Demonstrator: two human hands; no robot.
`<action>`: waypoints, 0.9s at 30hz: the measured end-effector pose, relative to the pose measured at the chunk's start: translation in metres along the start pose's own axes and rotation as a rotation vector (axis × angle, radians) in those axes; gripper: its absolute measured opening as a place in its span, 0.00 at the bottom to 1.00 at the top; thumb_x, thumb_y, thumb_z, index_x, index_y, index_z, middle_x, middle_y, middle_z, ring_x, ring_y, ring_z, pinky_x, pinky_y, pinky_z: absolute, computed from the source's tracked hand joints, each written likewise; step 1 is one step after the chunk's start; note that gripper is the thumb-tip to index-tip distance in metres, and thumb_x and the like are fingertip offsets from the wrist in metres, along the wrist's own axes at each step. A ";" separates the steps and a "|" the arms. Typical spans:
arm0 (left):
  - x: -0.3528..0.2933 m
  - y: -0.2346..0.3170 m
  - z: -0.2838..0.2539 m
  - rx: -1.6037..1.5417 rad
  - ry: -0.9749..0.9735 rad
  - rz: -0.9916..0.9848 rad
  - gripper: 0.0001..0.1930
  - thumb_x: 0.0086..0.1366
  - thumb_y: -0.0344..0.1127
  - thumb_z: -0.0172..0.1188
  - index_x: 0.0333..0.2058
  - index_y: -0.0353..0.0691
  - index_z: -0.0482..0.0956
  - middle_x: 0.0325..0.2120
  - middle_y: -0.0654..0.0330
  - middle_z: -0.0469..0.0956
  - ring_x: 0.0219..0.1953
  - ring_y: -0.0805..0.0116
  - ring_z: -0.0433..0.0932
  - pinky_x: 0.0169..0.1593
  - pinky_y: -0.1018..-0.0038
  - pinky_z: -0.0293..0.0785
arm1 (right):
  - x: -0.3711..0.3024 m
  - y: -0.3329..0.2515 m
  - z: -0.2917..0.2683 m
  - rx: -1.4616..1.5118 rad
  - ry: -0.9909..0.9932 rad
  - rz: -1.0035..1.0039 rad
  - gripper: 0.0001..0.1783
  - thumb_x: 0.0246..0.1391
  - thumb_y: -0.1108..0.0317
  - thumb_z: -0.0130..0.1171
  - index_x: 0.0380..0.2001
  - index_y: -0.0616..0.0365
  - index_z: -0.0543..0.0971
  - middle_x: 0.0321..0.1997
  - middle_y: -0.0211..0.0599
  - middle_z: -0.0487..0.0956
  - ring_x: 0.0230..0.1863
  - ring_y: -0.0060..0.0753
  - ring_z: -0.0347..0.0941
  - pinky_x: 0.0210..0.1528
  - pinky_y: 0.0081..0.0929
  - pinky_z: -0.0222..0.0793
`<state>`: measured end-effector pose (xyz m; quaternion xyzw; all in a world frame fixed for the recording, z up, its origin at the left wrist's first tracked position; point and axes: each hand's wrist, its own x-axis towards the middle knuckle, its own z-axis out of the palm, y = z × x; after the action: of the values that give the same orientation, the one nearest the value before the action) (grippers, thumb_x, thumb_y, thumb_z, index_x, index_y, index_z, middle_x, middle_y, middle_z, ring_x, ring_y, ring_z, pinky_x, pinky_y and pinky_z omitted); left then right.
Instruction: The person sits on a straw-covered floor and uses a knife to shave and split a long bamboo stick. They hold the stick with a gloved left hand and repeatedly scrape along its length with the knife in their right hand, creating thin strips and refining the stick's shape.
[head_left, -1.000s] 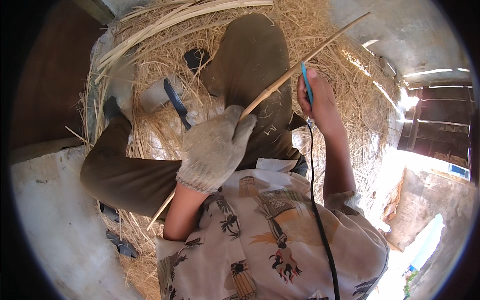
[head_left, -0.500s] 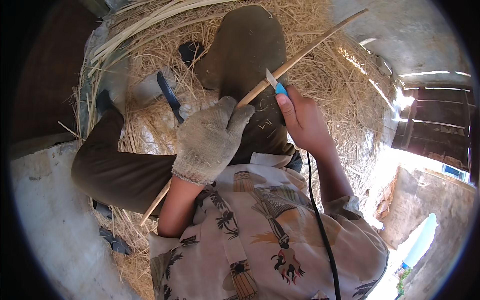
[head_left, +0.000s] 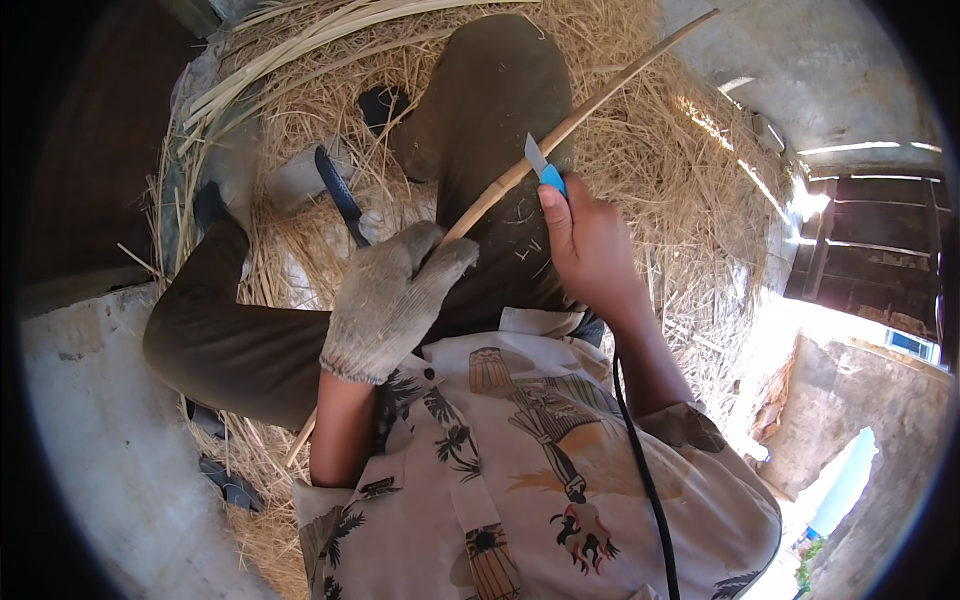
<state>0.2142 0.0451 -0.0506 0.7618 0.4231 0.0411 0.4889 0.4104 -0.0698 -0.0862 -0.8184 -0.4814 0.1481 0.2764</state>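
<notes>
The gloved left hand (head_left: 390, 300) clasps the bamboo strip (head_left: 490, 195) over the raised leg (head_left: 500, 100), apparently for steadiness; the right hand (head_left: 592, 238) grips the utility knife (head_left: 552, 179), blade at the strip.

Blue knife (head_left: 546, 169) — across tan stick (head_left: 505, 182)

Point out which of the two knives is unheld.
The long black knife, lying beyond the gloved left hand; the blue-handled, silver-bladed knife is gripped in the bare right hand.
</notes>
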 end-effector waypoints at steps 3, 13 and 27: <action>-0.012 -0.004 -0.006 0.042 0.023 -0.015 0.18 0.66 0.47 0.63 0.35 0.35 0.80 0.23 0.45 0.77 0.26 0.46 0.78 0.32 0.60 0.71 | -0.001 -0.002 0.001 -0.001 0.015 -0.005 0.24 0.71 0.48 0.44 0.35 0.60 0.70 0.17 0.52 0.74 0.22 0.63 0.75 0.25 0.54 0.67; -0.068 -0.020 -0.043 0.170 0.072 -0.098 0.13 0.64 0.41 0.64 0.34 0.34 0.79 0.19 0.47 0.73 0.22 0.52 0.74 0.29 0.64 0.70 | -0.001 -0.003 0.001 0.019 0.023 0.037 0.24 0.72 0.48 0.43 0.34 0.61 0.71 0.16 0.52 0.74 0.22 0.63 0.75 0.25 0.52 0.67; -0.188 -0.051 -0.108 0.174 0.085 -0.308 0.16 0.64 0.42 0.60 0.30 0.31 0.77 0.15 0.63 0.70 0.21 0.75 0.67 0.26 0.71 0.63 | 0.001 -0.006 -0.009 0.124 0.000 0.109 0.30 0.73 0.45 0.39 0.32 0.64 0.71 0.20 0.58 0.74 0.26 0.66 0.74 0.29 0.52 0.67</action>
<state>0.0117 0.0010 0.0319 0.7248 0.5572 -0.0389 0.4034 0.4110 -0.0688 -0.0756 -0.8247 -0.4259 0.1928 0.3181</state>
